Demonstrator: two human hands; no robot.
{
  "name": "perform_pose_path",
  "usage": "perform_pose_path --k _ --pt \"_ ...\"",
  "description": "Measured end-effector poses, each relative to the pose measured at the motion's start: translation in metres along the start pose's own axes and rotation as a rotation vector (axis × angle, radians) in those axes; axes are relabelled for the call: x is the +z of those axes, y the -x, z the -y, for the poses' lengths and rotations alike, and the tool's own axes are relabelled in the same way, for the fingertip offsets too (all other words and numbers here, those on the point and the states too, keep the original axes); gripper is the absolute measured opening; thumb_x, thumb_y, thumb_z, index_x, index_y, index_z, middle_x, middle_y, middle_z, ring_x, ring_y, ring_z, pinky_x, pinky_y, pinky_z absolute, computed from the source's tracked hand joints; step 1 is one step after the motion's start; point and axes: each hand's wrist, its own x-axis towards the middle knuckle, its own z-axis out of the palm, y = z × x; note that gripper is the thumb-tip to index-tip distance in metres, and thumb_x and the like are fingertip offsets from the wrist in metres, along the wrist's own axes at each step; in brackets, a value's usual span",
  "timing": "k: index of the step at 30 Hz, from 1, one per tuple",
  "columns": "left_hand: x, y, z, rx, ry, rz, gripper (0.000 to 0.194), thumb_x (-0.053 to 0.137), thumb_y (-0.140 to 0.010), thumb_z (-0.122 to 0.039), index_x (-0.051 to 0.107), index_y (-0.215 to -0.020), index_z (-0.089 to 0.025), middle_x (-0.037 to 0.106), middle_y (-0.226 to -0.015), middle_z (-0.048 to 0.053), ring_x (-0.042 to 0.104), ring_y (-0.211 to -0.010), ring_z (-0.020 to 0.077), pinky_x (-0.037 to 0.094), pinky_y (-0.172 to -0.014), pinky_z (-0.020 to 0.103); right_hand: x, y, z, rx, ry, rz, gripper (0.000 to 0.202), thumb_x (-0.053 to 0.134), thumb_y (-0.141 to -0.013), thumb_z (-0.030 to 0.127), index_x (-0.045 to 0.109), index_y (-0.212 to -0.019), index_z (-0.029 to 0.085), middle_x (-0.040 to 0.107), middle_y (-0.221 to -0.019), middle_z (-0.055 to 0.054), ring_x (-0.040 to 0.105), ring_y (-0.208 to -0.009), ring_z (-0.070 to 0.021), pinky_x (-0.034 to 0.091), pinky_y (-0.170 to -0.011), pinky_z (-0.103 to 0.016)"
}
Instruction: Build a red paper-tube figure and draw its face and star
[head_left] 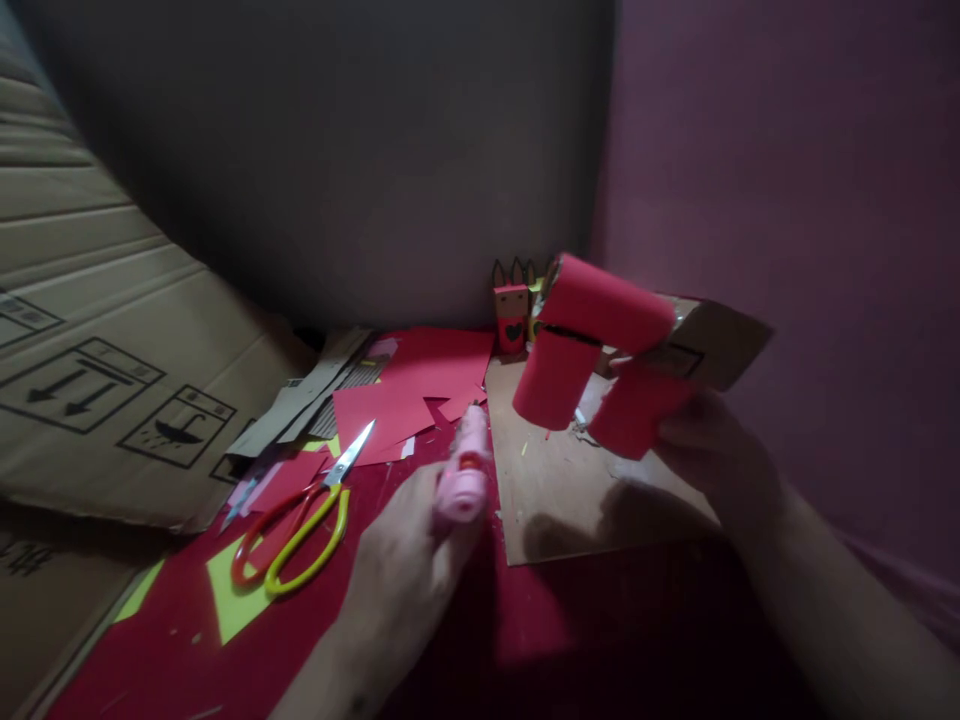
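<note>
My left hand (401, 555) is wrapped round a pink hot glue gun (461, 490), whose nozzle points away from me over the red cloth. On the right, my right hand (712, 450) grips a red cardboard-tube model (604, 305) by its lower right tube. One tube lies across the top and two others hang below it, with a gap between them. A brown cardboard piece (724, 340) sticks out at the model's right end. Beneath it lies a flat brown board (532, 520), shaded by my hand. The glue gun and the model are apart.
Red-and-yellow-handled scissors (307, 540) lie open at the left, among red paper sheets (435, 360) and yellow scraps (236, 590). A large cardboard box (112, 330) stands far left. Small decorated figures (512, 320) stand behind the board. A purple wall (787, 150) rises on the right.
</note>
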Motion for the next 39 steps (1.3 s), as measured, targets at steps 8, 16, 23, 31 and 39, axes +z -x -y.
perform_pose_path --k 8,16,23,31,39 --pt "0.052 -0.047 -0.028 0.114 -0.502 0.335 0.042 0.05 -0.095 -0.045 0.058 -0.115 -0.009 0.062 -0.108 0.02 0.057 -0.098 0.0343 0.048 -0.081 0.044 -0.001 0.004 0.014 -0.082 0.09 0.051 0.047 0.085 -0.069 0.038 0.069 -0.113 0.036 0.068 -0.124 -0.003 0.06 -0.12 -0.032 0.051 -0.1 -0.049" --pt "0.078 -0.066 -0.016 0.113 -0.362 0.28 0.047 0.054 -0.091 -0.04 0.056 -0.122 -0.005 0.061 -0.12 0.027 0.058 -0.109 0.0408 0.048 -0.088 0.05 0.007 -0.013 -0.008 -0.039 0.015 0.121 0.043 0.086 -0.063 0.03 0.071 -0.103 0.031 0.073 -0.113 -0.004 0.066 -0.102 -0.0286 0.056 -0.088 -0.045" --pt "0.064 -0.05 -0.001 0.163 -0.093 0.228 0.032 0.055 -0.089 -0.041 0.067 -0.108 -0.018 0.072 -0.101 0.013 0.068 -0.092 0.0304 0.053 -0.081 0.041 0.035 -0.013 -0.023 0.099 -0.144 0.228 0.049 0.085 -0.058 0.021 0.071 -0.105 0.027 0.075 -0.105 -0.003 0.068 -0.089 -0.0238 0.058 -0.079 -0.036" --pt "0.014 -0.04 0.048 0.159 0.059 0.143 0.015 0.063 -0.075 -0.025 0.067 -0.089 -0.022 0.069 -0.101 0.011 0.063 -0.097 0.0292 0.051 -0.09 0.045 0.039 0.001 -0.042 0.345 -0.157 0.361 0.034 0.082 -0.061 0.027 0.075 -0.094 0.025 0.075 -0.089 -0.006 0.069 -0.077 -0.0247 0.06 -0.068 -0.038" --pt "-0.033 -0.033 0.072 -0.041 0.221 0.214 0.045 0.066 -0.074 -0.031 0.057 -0.117 -0.019 0.066 -0.111 0.013 0.064 -0.103 0.0269 0.053 -0.092 0.044 0.053 -0.007 -0.039 0.334 -0.057 0.506 0.037 0.077 -0.074 0.037 0.07 -0.107 0.023 0.073 -0.077 -0.006 0.068 -0.065 -0.0254 0.058 -0.065 -0.043"
